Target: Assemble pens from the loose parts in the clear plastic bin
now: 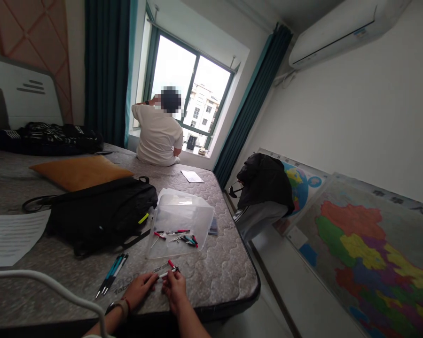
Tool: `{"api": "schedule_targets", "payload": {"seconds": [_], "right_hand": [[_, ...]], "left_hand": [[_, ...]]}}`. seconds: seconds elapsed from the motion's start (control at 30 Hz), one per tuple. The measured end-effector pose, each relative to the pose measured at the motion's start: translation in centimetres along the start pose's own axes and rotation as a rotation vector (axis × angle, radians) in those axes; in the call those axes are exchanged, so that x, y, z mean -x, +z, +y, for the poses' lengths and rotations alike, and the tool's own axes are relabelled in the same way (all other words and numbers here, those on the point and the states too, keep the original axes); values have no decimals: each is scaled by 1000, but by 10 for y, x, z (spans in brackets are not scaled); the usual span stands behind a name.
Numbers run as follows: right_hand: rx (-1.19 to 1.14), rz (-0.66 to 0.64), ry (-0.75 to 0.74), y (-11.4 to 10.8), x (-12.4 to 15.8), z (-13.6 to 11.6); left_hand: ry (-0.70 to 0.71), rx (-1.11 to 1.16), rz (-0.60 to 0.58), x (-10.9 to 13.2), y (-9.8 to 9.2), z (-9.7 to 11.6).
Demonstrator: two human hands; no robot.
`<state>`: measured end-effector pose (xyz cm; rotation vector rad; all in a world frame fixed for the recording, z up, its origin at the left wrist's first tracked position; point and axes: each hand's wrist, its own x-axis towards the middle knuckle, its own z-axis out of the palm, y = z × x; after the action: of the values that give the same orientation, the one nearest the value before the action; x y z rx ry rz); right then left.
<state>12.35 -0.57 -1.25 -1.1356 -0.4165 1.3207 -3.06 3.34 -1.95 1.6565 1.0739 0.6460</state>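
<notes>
Near the front edge of the bare grey mattress (218, 272), my left hand (139, 288) and my right hand (174, 286) are closed together on a white pen with a red end (169, 271), one hand at each end of it. Just beyond them lies a clear plastic tray (183, 220) holding several pen parts, red, green and dark. A small bunch of dark and blue pens (113, 274) lies on the mattress to the left of my left hand. A watch sits on my left wrist.
A black backpack (102, 213) lies left of the tray, an orange cushion (77, 171) behind it, printed paper (10, 237) at far left. Another person in a white shirt (158, 136) sits by the window, back turned. Wall maps (366, 244) lean at right beside a clothes-draped chair (264, 188).
</notes>
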Motion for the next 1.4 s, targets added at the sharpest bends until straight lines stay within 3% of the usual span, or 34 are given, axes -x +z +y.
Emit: {"api": "schedule_targets", "payload": {"seconds": [0.3, 0.57, 0.9, 1.17, 1.3, 1.4], "right_hand": [[25, -1, 2, 0, 2, -2], [26, -14, 3, -3, -1, 1], [18, -35, 9, -6, -3, 2], [32, 2, 19, -2, -1, -1], [21, -5, 13, -2, 0, -2], [65, -13, 8, -1, 4, -5]], "left_hand": [[42, 16, 83, 0, -4, 2], [-26, 124, -33, 3, -2, 7], [47, 45, 51, -2, -5, -2], [-24, 112, -52, 2, -3, 5], [-33, 138, -5, 3, -5, 5], [34, 95, 53, 4, -6, 5]]}}
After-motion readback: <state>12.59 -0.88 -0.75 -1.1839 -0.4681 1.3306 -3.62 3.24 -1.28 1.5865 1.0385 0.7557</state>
